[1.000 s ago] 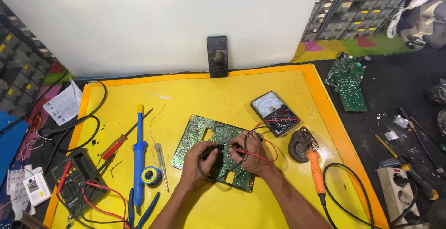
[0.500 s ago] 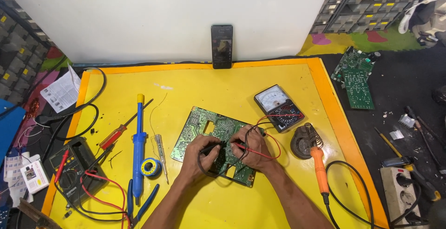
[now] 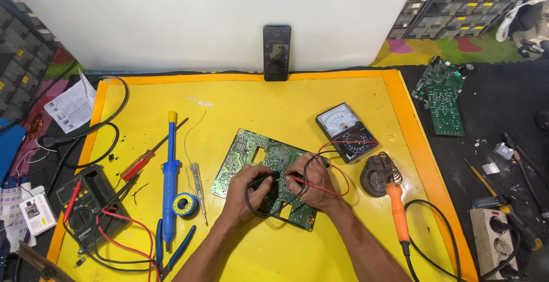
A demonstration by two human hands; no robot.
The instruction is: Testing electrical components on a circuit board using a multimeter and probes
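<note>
Probing step: left hand (image 3: 247, 187) pinches black probe (image 3: 264, 178), right hand (image 3: 311, 186) pinches red probe (image 3: 298, 179), tips on green circuit board (image 3: 251, 153); analog meter (image 3: 345, 131) beyond board's right corner needs reading next.

Both bare forearms come up from the bottom edge of the frame and angle toward each other, meeting just below the centre. The left hand (image 3: 245, 189) lies knuckles up, fingers curled in a pinch with the fingertips pointing right. The right hand (image 3: 311, 186) mirrors it, fingers bent and closed, tips pointing left. The two hands sit close together, nearly touching at the fingertips.
</note>
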